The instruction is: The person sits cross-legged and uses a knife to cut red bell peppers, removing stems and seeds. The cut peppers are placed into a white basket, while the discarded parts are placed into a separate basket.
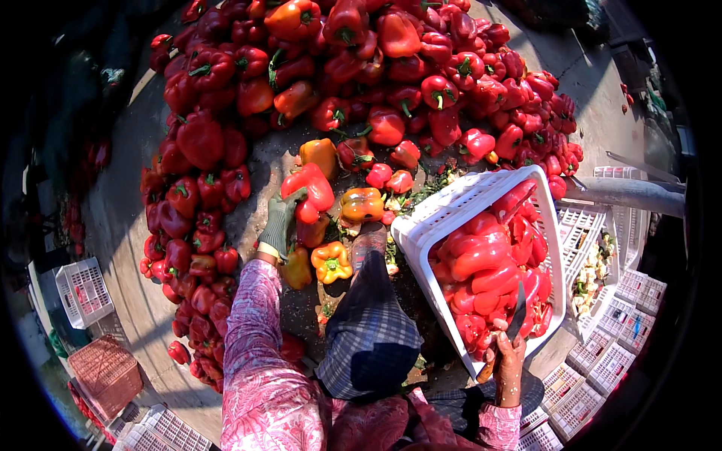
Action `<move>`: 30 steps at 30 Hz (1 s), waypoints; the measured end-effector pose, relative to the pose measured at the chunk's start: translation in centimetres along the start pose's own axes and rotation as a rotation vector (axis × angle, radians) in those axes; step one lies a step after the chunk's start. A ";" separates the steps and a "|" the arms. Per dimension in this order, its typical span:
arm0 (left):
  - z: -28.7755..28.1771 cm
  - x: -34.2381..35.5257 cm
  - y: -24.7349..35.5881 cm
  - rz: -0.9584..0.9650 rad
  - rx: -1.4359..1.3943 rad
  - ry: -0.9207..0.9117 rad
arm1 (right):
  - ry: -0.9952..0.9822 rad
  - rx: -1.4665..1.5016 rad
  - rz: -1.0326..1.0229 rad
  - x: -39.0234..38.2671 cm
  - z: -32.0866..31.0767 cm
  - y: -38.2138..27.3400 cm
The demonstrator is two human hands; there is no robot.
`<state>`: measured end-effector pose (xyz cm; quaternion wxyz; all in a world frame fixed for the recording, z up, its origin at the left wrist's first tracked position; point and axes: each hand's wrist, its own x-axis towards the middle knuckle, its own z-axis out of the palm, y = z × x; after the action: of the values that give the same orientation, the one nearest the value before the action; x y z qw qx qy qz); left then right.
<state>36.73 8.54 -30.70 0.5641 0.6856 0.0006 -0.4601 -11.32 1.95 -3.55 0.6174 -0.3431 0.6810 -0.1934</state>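
Note:
My left hand [277, 224], in a grey-green knit glove, is closed on a red bell pepper [310, 189] above the ground left of centre. Orange-yellow bell peppers [332, 261] lie close around it. On the right, my bare right hand [510, 364] grips a knife [517, 314], its dark blade pointing away from me. The knife is over the near right part of a tilted white plastic crate [438, 209]. Inside the crate are cut red pepper pieces [479, 259]. My fingers mostly hide the knife's handle.
A large heap of red bell peppers [346, 71] curves from the far side down along my left. Green stem scraps [432, 184] litter the ground by the crate. Another crate [583, 225] holds pale pepper cores. Stacked white crates [594, 361] stand at right, and a brown crate [105, 376] at left.

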 end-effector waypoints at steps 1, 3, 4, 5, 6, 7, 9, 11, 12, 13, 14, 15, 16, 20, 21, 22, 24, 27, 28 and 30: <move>1.5 -2.1 1.8 0.041 -0.014 -0.088 | -0.030 -0.038 -0.023 0.0 -0.1 0.3; 4.5 -5.8 5.4 0.251 0.155 -0.196 | -0.145 -0.068 -0.103 -0.1 1.3 -1.0; 7.1 -9.1 8.5 0.368 0.119 -0.306 | -0.200 -0.101 -0.186 -0.1 1.7 -1.4; 8.8 -12.1 11.0 0.409 0.071 -0.449 | -0.261 -0.133 -0.274 -0.1 2.3 -2.0; 10.9 -14.4 13.0 0.555 0.159 -0.471 | -0.287 -0.138 -0.345 -0.8 3.3 -3.3; 12.8 -16.8 14.5 0.703 0.250 -0.481 | -0.321 -0.142 -0.413 -1.3 4.2 -4.5; 17.8 -21.2 16.4 0.771 0.242 -0.570 | -0.302 -0.214 -0.643 -2.1 4.3 -6.0; 20.6 -25.8 18.6 0.974 0.579 -0.636 | -0.223 -0.185 -0.800 -3.0 3.8 -7.3; 22.2 -27.1 18.3 1.065 0.560 -0.659 | -0.175 -0.181 -0.847 -3.2 3.1 -7.5; 23.7 -29.3 18.6 1.128 0.617 -0.632 | -0.132 -0.174 -0.879 -3.0 2.3 -7.2; 25.3 -30.8 18.2 1.156 0.612 -0.617 | -0.120 -0.162 -0.780 -3.6 1.0 -7.4; 26.5 -32.2 17.7 1.178 0.611 -0.588 | -0.103 -0.137 -0.826 -4.0 0.0 -7.4; 27.7 -33.1 17.1 1.138 0.587 -0.618 | -0.075 -0.126 -0.857 -3.8 -1.1 -6.7; 30.9 -34.1 13.8 0.892 0.367 -0.768 | -0.080 -0.171 -0.788 -3.6 -4.4 -4.1; 31.5 -34.3 13.0 0.858 0.319 -0.793 | -0.089 -0.211 -0.762 -3.1 -5.5 -2.4; 32.1 -34.3 12.2 0.864 0.300 -0.790 | -0.106 -0.255 -0.743 -2.0 -6.6 -0.1; 33.0 -33.7 11.3 0.635 0.120 -0.727 | -0.203 -0.316 -0.562 -3.2 -9.1 1.6; 34.0 -33.2 10.3 0.559 0.064 -0.713 | -0.107 -0.141 -0.387 -4.0 -11.8 4.6; 33.7 -33.3 9.8 0.544 0.090 -0.745 | -0.042 0.022 -0.404 -3.8 -11.7 3.9; 33.1 -33.0 8.7 0.509 0.211 -0.781 | -0.020 0.209 -0.533 -2.8 -11.7 0.7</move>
<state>1.42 -3.15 -1.16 0.5441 0.4933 -0.4263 -0.5282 -22.81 2.53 -0.15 0.5833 -0.4464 0.5372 -0.4145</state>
